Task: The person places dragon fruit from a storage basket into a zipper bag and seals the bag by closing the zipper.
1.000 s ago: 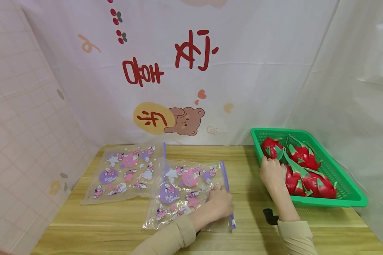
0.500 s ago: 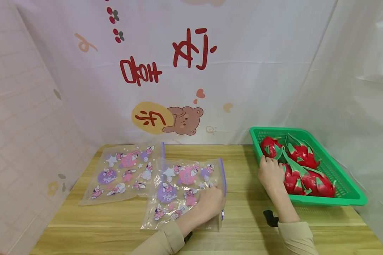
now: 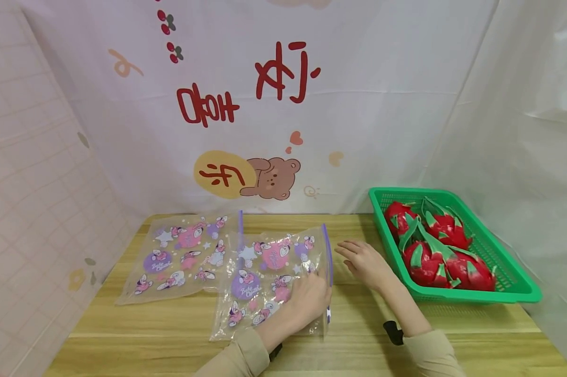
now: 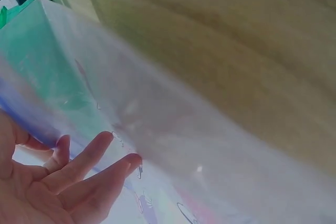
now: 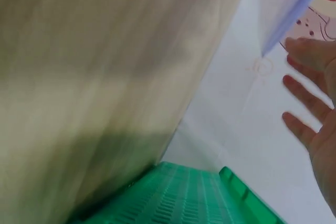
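In the head view, my left hand point(image 3: 307, 298) lies over the front right part of a clear zip bag point(image 3: 248, 254) printed with pink and purple cartoon figures. Thumb and index finger pinch the bag by its purple zip edge point(image 4: 23, 111), seen in the left wrist view; the other fingers extend along the film. That edge point(image 3: 327, 251) stands raised from the tabletop. My right hand point(image 3: 366, 264) hangs between the bag and a green basket point(image 3: 510, 293), fingers spread and holding nothing. A corner of the purple edge point(image 5: 294, 17) is close to its fingertips in the right wrist view.
A second printed zip bag point(image 3: 180, 285) lies flat on the left, partly under the first. Several red dragon fruits point(image 3: 472, 271) with green leaf tips fill the basket at the right. A white printed curtain point(image 3: 359, 131) stands behind the wooden table point(image 3: 170, 335).
My right hand has left the basket's near left rim and moved left toward the bag, its fingers spreading. The left hand has shifted left, and the bag's purple edge has risen with it.
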{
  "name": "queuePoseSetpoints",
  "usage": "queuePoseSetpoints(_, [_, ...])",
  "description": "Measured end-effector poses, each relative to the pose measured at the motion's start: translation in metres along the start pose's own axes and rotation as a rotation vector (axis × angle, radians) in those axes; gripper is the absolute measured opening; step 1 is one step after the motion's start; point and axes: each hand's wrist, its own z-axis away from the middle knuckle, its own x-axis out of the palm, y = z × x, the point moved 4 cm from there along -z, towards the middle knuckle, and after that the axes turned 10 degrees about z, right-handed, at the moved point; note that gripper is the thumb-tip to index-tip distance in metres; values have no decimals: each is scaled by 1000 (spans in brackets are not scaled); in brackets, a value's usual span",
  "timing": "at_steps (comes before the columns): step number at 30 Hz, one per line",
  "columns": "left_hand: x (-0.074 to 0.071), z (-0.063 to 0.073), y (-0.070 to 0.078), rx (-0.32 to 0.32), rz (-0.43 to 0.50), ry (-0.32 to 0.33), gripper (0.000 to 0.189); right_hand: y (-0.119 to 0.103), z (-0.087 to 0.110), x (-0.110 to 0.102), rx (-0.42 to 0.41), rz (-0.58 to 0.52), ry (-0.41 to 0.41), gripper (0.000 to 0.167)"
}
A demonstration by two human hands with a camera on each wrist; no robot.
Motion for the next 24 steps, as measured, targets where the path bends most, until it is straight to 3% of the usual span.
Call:
queuePoseSetpoints(8, [-7, 0, -1, 13, 24, -1, 19, -7, -6, 8, -69, -54, 17, 35])
queuePoseSetpoints(15, [-18, -2, -7, -13, 97, 0, 27, -7, -5, 12, -104, 4, 33, 25])
queuePoseSetpoints(24, [-34, -2, -13, -38, 48, 56, 28, -7, 4, 13, -138, 74, 58, 21])
